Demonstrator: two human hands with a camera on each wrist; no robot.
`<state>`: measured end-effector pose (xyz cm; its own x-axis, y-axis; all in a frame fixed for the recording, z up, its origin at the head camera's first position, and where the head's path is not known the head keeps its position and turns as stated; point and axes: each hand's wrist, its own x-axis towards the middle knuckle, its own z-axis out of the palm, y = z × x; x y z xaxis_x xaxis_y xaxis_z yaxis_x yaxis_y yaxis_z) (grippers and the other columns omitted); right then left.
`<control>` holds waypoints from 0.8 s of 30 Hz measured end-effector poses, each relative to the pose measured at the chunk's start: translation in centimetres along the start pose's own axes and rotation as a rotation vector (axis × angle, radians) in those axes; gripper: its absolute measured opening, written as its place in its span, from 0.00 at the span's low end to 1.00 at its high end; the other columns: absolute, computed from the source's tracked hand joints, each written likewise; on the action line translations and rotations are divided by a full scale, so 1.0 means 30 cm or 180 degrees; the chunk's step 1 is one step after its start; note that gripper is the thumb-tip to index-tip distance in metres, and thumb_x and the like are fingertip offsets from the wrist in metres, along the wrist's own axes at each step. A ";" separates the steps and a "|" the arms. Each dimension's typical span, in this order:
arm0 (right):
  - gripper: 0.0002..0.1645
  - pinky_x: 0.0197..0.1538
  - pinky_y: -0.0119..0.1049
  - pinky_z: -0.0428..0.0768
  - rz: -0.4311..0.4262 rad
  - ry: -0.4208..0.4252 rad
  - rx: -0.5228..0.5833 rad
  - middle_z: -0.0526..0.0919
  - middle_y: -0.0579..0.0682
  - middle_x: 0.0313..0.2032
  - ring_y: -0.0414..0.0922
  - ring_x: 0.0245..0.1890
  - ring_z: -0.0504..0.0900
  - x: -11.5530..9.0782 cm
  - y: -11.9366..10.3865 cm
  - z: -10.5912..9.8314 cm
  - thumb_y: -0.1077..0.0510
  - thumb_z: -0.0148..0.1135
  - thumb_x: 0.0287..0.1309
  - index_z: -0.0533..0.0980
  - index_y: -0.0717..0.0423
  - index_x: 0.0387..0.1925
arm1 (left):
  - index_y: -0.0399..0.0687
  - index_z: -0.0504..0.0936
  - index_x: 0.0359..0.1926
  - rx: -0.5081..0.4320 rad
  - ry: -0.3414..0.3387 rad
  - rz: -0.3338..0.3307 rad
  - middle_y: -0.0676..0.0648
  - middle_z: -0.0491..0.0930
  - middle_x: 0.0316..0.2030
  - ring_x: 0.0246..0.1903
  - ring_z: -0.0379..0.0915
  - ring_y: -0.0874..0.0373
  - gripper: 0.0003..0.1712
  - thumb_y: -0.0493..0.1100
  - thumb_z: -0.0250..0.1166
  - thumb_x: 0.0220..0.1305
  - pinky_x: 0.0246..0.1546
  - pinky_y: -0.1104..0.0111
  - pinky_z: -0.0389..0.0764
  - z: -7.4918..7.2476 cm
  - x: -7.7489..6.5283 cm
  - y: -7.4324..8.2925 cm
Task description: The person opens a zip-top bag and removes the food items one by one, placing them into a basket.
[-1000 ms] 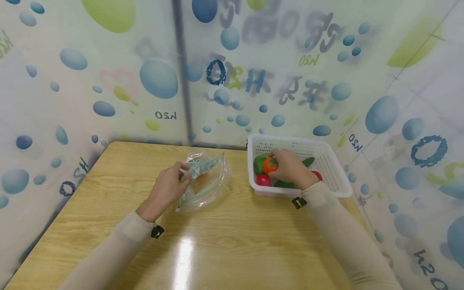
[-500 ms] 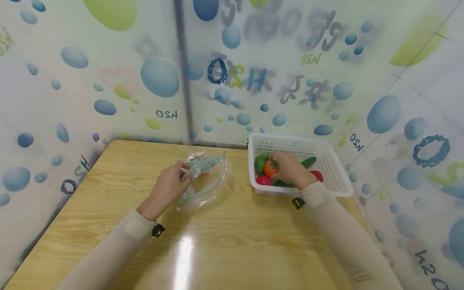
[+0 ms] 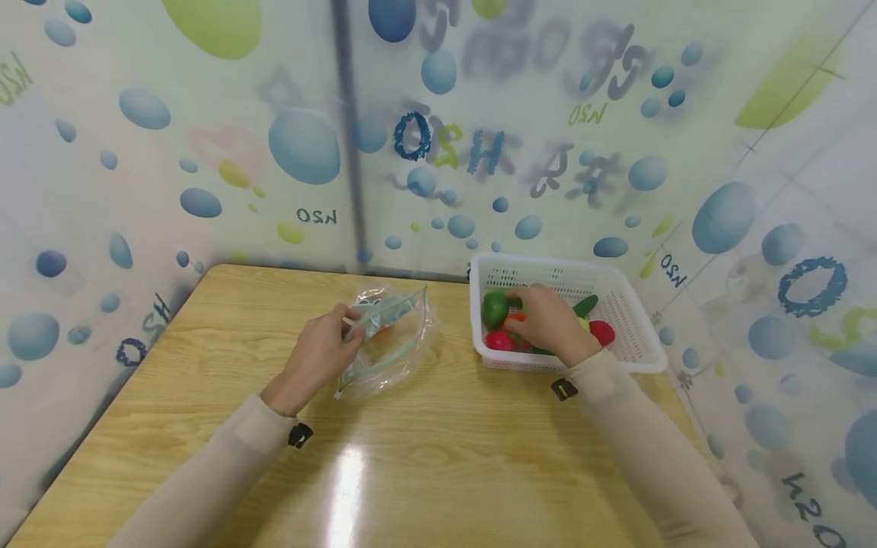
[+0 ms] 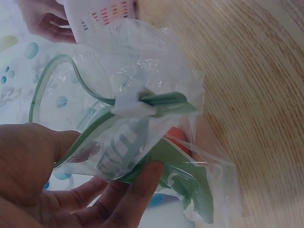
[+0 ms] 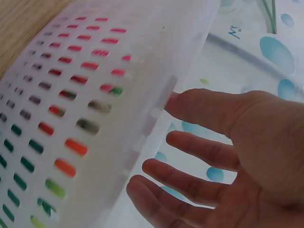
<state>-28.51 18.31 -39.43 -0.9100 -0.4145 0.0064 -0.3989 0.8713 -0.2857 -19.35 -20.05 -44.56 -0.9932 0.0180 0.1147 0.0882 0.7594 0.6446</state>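
Observation:
In the head view my left hand (image 3: 320, 348) pinches the green-edged rim of a clear zip bag (image 3: 393, 350) on the table. The left wrist view shows the bag's mouth gaping, with a white slider (image 4: 133, 105) on its green zip. A red thing (image 4: 177, 137) shows through the plastic. My right hand (image 3: 548, 318) reaches into a white perforated basket (image 3: 644, 335). Beside its fingertips is an orange-red round vegetable or fruit (image 3: 515, 325), partly covered by the hand. In the right wrist view, the fingers (image 5: 190, 183) are apart with nothing visible between them.
The basket also has a dark green round vegetable (image 3: 495, 310), red round pieces (image 3: 499, 340) (image 3: 602, 332), a long green one (image 3: 585, 306) and a yellow-green one (image 3: 584, 323). It stands at the back right of the wooden table (image 3: 425, 464), near the patterned wall (image 3: 438, 190).
The orange-red piece has come lower in the basket and its top is less visible. My right hand has shifted slightly, revealing a yellow-green piece. The left hand stays on the bag.

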 end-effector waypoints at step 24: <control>0.13 0.56 0.45 0.94 -0.1687 0.1170 0.0334 0.90 0.55 0.53 0.53 0.52 0.91 -0.086 -0.341 0.103 0.62 0.77 0.77 0.88 0.59 0.58 | 0.26 0.88 0.57 0.0171 -0.0030 -0.0085 0.29 0.93 0.46 0.33 0.88 0.49 0.26 0.49 0.76 0.80 0.29 0.62 0.86 0.014 0.037 0.008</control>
<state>-21.74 9.66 -39.50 -0.5796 -0.6480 0.4941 -0.8080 0.5355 -0.2457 -20.48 -19.57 -44.59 -0.9959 0.0032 0.0906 0.0577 0.7934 0.6059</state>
